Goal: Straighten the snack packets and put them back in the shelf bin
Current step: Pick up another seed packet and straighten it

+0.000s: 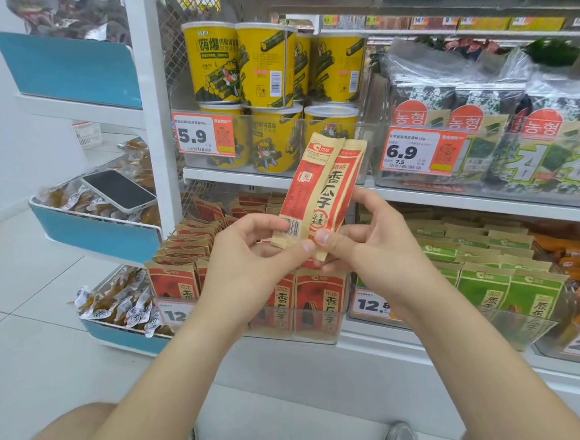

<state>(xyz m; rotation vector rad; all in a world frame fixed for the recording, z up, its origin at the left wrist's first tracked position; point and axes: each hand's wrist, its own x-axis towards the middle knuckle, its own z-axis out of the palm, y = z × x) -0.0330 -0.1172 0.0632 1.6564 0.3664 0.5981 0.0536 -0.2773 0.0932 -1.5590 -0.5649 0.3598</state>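
Two red-and-tan snack packets [317, 190] stand nearly upright, tilted right, held together in front of the shelf. My left hand [250, 257] pinches their lower left edge by the barcode. My right hand [369, 245] pinches their lower right corner, thumb on the front. Below and behind them sits the clear shelf bin [323, 327] with several matching red packets standing in rows; some at the back left lean unevenly.
A bin of green packets [499, 284] stands right of the red ones. Yellow tubs [264, 67] and seaweed packs [481, 130] fill the shelf above. A phone [118, 190] lies on a blue side rack at left. My knees and shoes are at the bottom.
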